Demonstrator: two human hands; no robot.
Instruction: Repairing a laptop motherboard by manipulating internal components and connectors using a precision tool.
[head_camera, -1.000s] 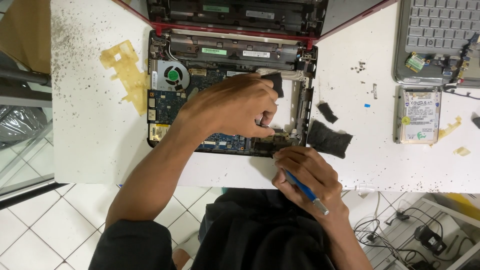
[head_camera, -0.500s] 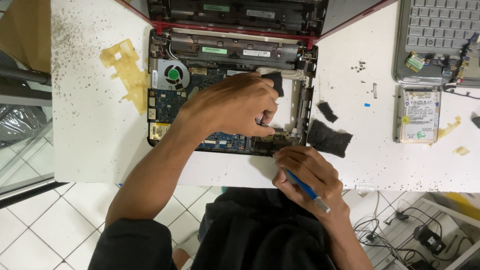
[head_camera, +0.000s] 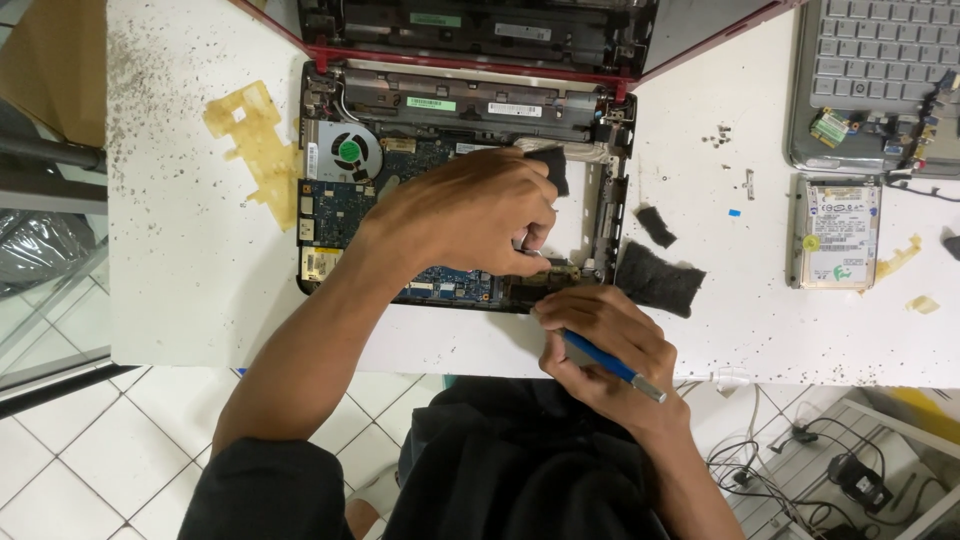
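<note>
Laptop (head_camera: 400, 190), opened up, lies under left hand (head_camera: 470, 215), palm down, fingers curled onto the circuit board; whether they grip anything, cannot tell. Right hand (head_camera: 600, 340) is closed around blue screwdriver (head_camera: 608, 365), tip at the near edge.

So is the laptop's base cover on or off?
Off: the laptop lies opened, its fan and blue circuit board exposed.

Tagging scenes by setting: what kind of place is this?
Probably an electronics repair bench: an opened laptop with its circuit board and fan bare, a loose hard drive on the white table, and a second dismantled laptop beside it.
</note>
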